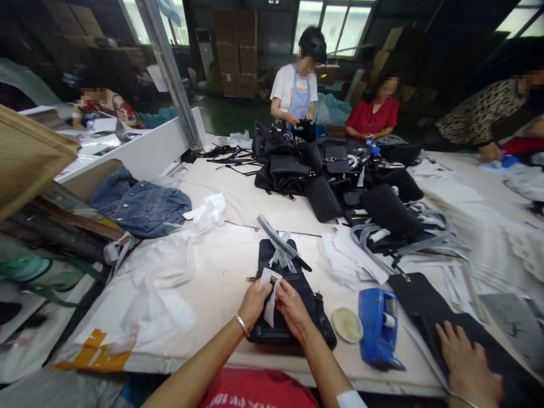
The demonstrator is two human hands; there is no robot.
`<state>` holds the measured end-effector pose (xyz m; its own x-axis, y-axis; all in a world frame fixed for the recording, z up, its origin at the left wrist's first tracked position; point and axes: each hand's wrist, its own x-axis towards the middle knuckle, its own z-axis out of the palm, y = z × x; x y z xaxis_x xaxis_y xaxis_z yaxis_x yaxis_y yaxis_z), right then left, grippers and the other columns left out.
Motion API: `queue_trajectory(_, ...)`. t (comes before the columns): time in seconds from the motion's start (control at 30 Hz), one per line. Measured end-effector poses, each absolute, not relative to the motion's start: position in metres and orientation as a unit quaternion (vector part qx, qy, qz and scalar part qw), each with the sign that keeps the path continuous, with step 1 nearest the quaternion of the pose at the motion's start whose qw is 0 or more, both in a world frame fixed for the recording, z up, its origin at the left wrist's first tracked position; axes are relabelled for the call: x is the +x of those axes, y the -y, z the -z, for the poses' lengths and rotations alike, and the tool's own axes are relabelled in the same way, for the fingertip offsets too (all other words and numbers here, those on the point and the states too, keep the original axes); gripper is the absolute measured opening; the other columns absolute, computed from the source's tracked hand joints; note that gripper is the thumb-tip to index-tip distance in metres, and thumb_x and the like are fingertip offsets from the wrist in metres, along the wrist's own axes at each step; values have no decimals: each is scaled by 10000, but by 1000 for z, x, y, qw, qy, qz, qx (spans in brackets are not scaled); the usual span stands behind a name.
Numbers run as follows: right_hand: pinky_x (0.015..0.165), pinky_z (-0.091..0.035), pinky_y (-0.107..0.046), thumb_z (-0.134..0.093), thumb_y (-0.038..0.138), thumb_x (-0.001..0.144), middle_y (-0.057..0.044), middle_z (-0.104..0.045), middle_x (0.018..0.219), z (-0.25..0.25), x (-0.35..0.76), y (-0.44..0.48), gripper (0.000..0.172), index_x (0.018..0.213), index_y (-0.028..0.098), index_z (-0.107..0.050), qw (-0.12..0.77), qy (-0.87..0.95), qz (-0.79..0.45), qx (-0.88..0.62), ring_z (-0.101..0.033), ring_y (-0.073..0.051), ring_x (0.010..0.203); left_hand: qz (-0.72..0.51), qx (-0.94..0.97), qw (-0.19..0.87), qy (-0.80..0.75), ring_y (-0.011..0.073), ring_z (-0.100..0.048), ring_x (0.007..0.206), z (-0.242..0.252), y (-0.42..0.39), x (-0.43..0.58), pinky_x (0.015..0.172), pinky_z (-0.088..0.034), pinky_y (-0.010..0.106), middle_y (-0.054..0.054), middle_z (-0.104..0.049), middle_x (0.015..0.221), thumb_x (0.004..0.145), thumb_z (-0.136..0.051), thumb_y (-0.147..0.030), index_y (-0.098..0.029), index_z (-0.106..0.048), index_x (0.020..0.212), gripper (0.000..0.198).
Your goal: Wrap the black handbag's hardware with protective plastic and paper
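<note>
Paper [270, 313] kinda hides part of our black bag [276, 334]; our left hand [254, 304] and right hand [292, 301] both pinch it.

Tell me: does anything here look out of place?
Perhaps the denim garment, bunched up at left beside crumpled white wrapping: clothing looks a bit odd where a black bag is being handled.

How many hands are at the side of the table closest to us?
3. The left hand and right hand hold a white slip over the black bag; a co-worker's hand rests on a black panel at the right. Their other hand isn't visible.
</note>
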<state>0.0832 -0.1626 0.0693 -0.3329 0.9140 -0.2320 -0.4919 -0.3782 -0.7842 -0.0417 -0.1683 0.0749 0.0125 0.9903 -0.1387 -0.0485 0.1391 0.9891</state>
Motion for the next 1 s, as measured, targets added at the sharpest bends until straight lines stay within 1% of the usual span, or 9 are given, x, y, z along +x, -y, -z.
queue_trajectory(0.1, 486, -406, -199, -701, 380, 703, 33, -530, 648, -65, 73, 158, 315, 928, 170, -634, 492, 313, -722, -373, -427, -72, 523, -447, 513, 494, -542, 140, -530, 559, -75, 167, -43, 577, -424, 259, -3, -606, 633, 846, -469, -370, -134, -637, 1009, 332)
queue_trajectory(0.17, 454, -394, -198, -696, 395, 695, 31, -533, 652, -62, 69, 155, 313, 894, 164, -624, 502, 309, -705, -394, -413, -68, 499, -444, 509, 497, -545, 141, -550, 590, -76, 170, -42, 592, -442, 263, 16, -628, 698, 860, -444, -376, -139, -619, 1046, 349)
queue_trajectory(0.27, 422, -366, -189, -668, 419, 707, 24, -552, 656, -58, 69, 153, 302, 857, 162, -616, 504, 330, -665, -442, -421, -71, 487, -449, 458, 569, -515, 165, -607, 724, -76, 177, -37, 642, -491, 281, 61, -660, 902, 870, -413, -425, -160, -549, 1158, 414)
queue_trajectory(0.37, 472, -398, -192, -646, 428, 719, 15, -582, 675, -56, 69, 153, 276, 789, 163, -612, 512, 382, -583, -502, -485, -95, 553, -459, 449, 573, -509, 188, -617, 836, -73, 182, -33, 664, -504, 276, 67, -647, 1013, 835, -485, -429, -180, -549, 1154, 410)
queue_trajectory(0.47, 508, -426, -212, -623, 452, 727, -5, -617, 721, -61, 73, 151, 289, 794, 171, -621, 488, 447, -524, -536, -525, -124, 598, -470, 432, 550, -538, 172, -616, 743, -68, 181, -32, 587, -474, 241, 57, -668, 889, 797, -541, -400, -155, -591, 1091, 386)
queue_trajectory(0.57, 572, -451, -238, -636, 444, 712, -30, -644, 783, -70, 82, 148, 293, 817, 171, -645, 444, 498, -530, -523, -562, -149, 645, -477, 374, 585, -540, 141, -606, 648, -66, 177, -34, 556, -448, 222, 47, -672, 793, 786, -548, -375, -134, -588, 1099, 397)
queue_trajectory(0.7, 683, -457, -263, -603, 431, 752, -39, -660, 833, -74, 92, 149, 308, 907, 168, -651, 453, 479, -586, -471, -577, -162, 730, -463, 366, 614, -525, 147, -628, 668, -68, 173, -37, 562, -449, 218, 56, -674, 824, 763, -568, -347, -141, -566, 1120, 413)
queue_trajectory(0.8, 633, -432, -245, -619, 417, 739, -16, -640, 750, -68, 90, 152, 278, 830, 156, -642, 480, 443, -583, -483, -548, -142, 674, -461, 426, 567, -533, 150, -631, 666, -70, 175, -35, 568, -458, 234, 68, -667, 898, 784, -524, -309, -158, -554, 1089, 342)
queue_trajectory(1.0, 513, -391, -222, -652, 375, 672, 34, -552, 549, -59, 85, 150, 229, 646, 160, -578, 484, 395, -563, -542, -487, -99, 510, -445, 555, 391, -584, 188, -631, 772, -70, 187, -27, 719, -455, 299, 82, -644, 1011, 859, -416, -277, -205, -460, 1136, 290)
